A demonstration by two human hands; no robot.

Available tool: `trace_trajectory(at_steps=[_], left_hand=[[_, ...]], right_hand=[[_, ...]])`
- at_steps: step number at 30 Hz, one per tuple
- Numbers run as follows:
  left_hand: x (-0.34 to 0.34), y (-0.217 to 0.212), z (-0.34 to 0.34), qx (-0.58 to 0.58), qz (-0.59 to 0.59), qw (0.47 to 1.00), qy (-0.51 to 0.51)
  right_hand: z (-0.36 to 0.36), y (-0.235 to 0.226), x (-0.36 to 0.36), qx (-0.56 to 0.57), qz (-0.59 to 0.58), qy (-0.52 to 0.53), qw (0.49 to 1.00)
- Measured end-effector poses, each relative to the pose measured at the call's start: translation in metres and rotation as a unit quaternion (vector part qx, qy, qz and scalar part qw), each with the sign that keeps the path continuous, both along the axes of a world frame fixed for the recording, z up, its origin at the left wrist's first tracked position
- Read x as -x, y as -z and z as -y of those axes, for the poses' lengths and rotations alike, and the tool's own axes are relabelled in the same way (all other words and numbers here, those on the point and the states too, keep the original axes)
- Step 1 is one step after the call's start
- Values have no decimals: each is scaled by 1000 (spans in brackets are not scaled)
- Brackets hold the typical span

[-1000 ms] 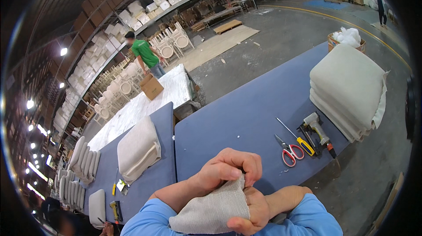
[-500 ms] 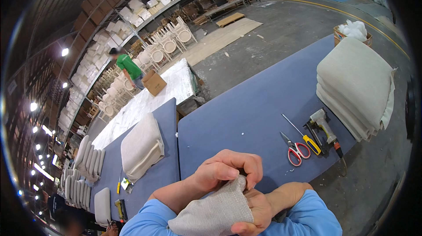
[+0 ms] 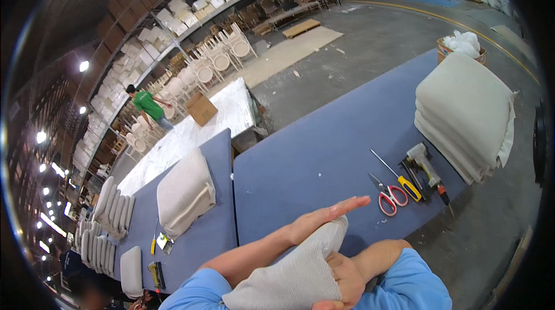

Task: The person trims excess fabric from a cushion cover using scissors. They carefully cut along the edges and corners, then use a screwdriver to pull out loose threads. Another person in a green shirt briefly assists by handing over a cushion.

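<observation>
A piece of light grey woven upholstery fabric (image 3: 289,272) is close in front of me, its narrow corner pointing up and away. I cannot tell whether padding fills it. My right hand (image 3: 347,280) grips its right edge, thumb low and partly cut off by the frame. Along the upper side of that corner lies my left hand (image 3: 326,217), fingers stretched straight and pressed against the fabric. Scissors with red and white handles (image 3: 393,195), a yellow screwdriver (image 3: 409,187) and a staple gun (image 3: 425,168) lie on the blue table (image 3: 306,148) beyond my right hand.
Grey seat covers (image 3: 465,113) are stacked at the table's right end. On the left table sit a thick cushion stack (image 3: 185,191), a thin pad (image 3: 132,272) and another staple gun (image 3: 156,275). A person in green (image 3: 149,105) stands far off; another person (image 3: 75,266) is at lower left.
My left hand has gone from pinching the fabric's tip to lying flat and straight along it. The corner has risen slightly to the right. The person in green has moved left.
</observation>
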State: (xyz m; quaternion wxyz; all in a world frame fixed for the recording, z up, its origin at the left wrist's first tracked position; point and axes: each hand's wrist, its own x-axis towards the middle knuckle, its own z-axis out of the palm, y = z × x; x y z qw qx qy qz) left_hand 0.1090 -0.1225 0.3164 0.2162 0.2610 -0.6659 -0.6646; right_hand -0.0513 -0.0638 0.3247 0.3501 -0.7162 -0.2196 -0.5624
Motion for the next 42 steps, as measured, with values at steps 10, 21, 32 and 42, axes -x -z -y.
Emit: trace_trajectory(at_steps=[10,21,32,42], left_hand=[[49,-81,-21,12,-144,989,-33],[10,-100,-1,-26,-11,1000,-11],[13,-103,23,-82,35,993,-72],[11,-99,26,-81,9,996,-35]], right_hand=[[18,18,1,-23,32,-2,999],[50,24,-2,-97,25,-76,992],[66,45,10,-103,-11,-36,994],[48,56,26,-229,-34,-10,973]])
